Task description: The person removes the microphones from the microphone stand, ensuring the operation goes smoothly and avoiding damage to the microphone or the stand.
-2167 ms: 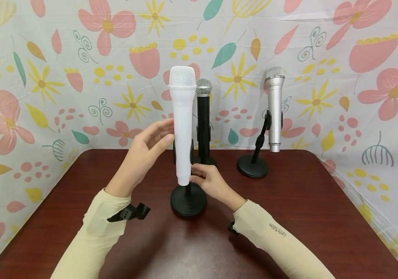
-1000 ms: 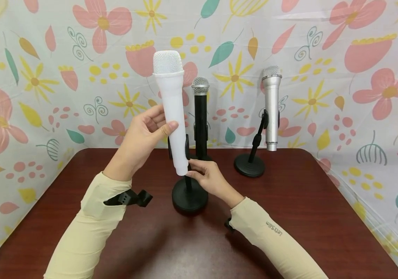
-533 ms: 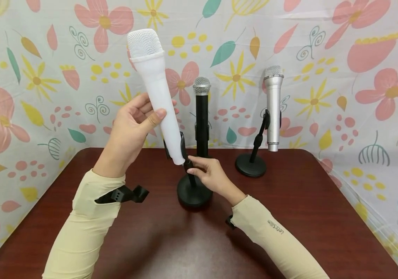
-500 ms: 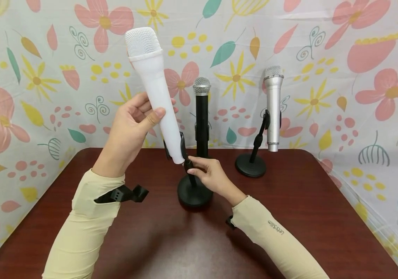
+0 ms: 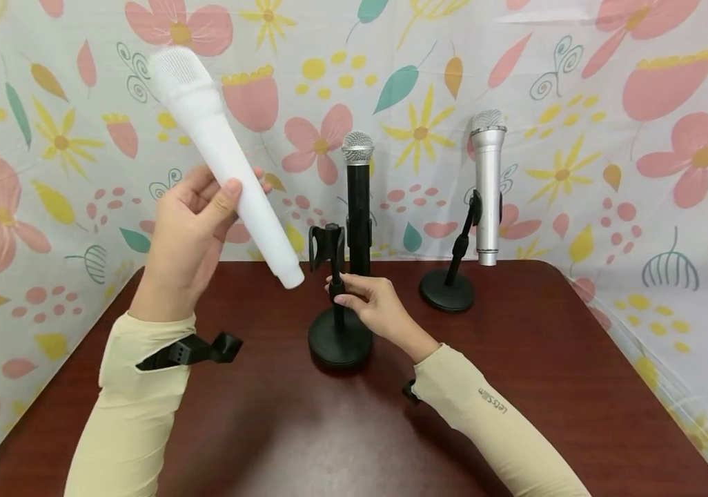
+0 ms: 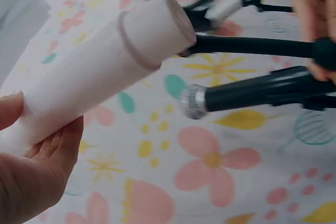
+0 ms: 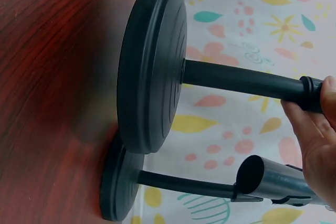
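My left hand (image 5: 183, 231) holds a white microphone (image 5: 239, 176) by the middle of its handle, thumb in front. The microphone tilts with its mesh head to the upper left, and its tail end (image 6: 165, 27) is apart from the empty clip (image 5: 328, 243) of a black desktop microphone stand (image 5: 339, 339). With thumb and fingers, my right hand (image 5: 381, 307) pinches the collar of that stand's pole (image 7: 236, 80). Whether the round base touches the table cannot be told. Just behind it, a black microphone (image 5: 359, 207) with a silver mesh head stands in another holder.
A silver microphone (image 5: 488, 186) sits in a black stand (image 5: 447, 290) at the back right of the dark red wooden table (image 5: 515, 386). A flower-patterned cloth (image 5: 416, 62) hangs close behind the table's far edge.
My left hand has taken hold of the white microphone and drawn it up and left, out of the clip, tilting it. The stand has shifted slightly back; my right hand stays at its pole.
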`<state>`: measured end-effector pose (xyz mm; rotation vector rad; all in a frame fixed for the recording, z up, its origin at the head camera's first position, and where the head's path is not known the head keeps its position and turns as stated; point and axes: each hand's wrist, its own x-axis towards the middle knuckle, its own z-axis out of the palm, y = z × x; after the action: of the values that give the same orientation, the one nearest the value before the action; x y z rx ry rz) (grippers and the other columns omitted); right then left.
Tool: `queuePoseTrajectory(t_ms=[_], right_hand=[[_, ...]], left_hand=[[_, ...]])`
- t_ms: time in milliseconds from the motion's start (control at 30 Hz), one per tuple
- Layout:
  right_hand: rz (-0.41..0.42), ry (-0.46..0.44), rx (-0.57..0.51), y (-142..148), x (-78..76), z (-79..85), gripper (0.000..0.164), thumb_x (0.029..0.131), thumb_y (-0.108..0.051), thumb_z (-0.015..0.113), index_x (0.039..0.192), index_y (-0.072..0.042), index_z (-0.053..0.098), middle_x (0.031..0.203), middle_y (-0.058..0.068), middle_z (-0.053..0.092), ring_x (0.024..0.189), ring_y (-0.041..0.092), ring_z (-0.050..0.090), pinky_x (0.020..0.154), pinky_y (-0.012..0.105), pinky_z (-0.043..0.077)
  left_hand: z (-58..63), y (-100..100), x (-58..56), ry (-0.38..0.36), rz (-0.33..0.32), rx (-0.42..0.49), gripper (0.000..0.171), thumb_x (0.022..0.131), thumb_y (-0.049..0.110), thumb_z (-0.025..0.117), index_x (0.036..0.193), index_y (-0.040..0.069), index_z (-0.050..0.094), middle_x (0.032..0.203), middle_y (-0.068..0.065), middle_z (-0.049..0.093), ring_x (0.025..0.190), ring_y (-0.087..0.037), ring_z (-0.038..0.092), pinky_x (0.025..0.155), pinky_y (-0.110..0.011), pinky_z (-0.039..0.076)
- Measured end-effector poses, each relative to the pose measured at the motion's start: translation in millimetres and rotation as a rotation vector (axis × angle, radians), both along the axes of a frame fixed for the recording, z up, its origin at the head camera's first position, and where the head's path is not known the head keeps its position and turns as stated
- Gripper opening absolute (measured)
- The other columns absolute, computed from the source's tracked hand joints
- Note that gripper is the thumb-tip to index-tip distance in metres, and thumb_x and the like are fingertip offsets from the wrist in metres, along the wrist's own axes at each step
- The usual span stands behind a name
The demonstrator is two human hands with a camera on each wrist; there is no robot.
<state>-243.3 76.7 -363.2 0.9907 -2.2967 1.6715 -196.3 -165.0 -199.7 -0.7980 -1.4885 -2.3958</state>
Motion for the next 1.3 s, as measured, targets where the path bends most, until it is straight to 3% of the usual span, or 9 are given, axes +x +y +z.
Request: queuePoseTrajectory(t_ms=[167,500,767,1033,1300], right_hand=[[0.018,-0.046,-0.023,-2.0,-0.8,0.8,0.040,0.089,0.001,0.064,0.129,0.001,0.059,0.122,0.018,0.063,0.111,0.023,0.063,0.090,0.031,0.052],[0.021,-0.056,-0.060,-4.9,-5.1,-0.3,0.041,0.088,0.006,0.063,0.129,0.004,0.058,0.121,0.020,0.063,0.111,0.029,0.063,0.090,0.036,0.052],[0.028,-0.045,-0.072,-5.9,-8.8,-1.8,0.043,0.089,0.001,0.064,0.131,0.000,0.057,0.121,0.017,0.064,0.110,0.024,0.064,0.090,0.031,0.052],[0.038,-0.063,-0.097,-5.1,-8.0,0.4,0.047,0.088,0.004,0.063,0.134,0.004,0.052,0.124,0.021,0.062,0.111,0.027,0.063,0.090,0.031,0.052],[0.034,-0.045,-0.107,-7.7,-8.3,1.8,0.043,0.089,0.002,0.063,0.131,0.002,0.056,0.121,0.021,0.064,0.111,0.028,0.063,0.090,0.031,0.052]], left_hand=[[-20.0,-5.7,-2.2,-0.113,0.046,-0.138,0.042,0.093,0.009,0.064,0.128,-0.009,0.049,0.108,-0.015,0.068,0.100,-0.025,0.067,0.088,-0.028,0.052],[-39.1,-10.6,-6.0,-0.277,0.064,-0.284,0.052,0.091,0.015,0.067,0.132,-0.008,0.045,0.105,-0.011,0.069,0.102,-0.021,0.065,0.087,-0.027,0.052],[-53.1,-13.0,-7.7,-0.395,0.142,-0.493,0.050,0.093,0.027,0.066,0.128,-0.004,0.048,0.113,-0.006,0.054,0.105,-0.019,0.054,0.084,-0.025,0.053],[-74.8,-15.5,-8.8,-0.437,0.169,-0.698,0.049,0.092,0.031,0.067,0.123,-0.004,0.054,0.096,-0.006,0.054,0.095,-0.017,0.056,0.081,-0.029,0.054],[-102.5,-21.2,-7.1,-0.478,0.151,-0.833,0.051,0.090,0.031,0.069,0.123,-0.005,0.054,0.096,-0.009,0.058,0.089,-0.017,0.061,0.079,-0.032,0.056]])
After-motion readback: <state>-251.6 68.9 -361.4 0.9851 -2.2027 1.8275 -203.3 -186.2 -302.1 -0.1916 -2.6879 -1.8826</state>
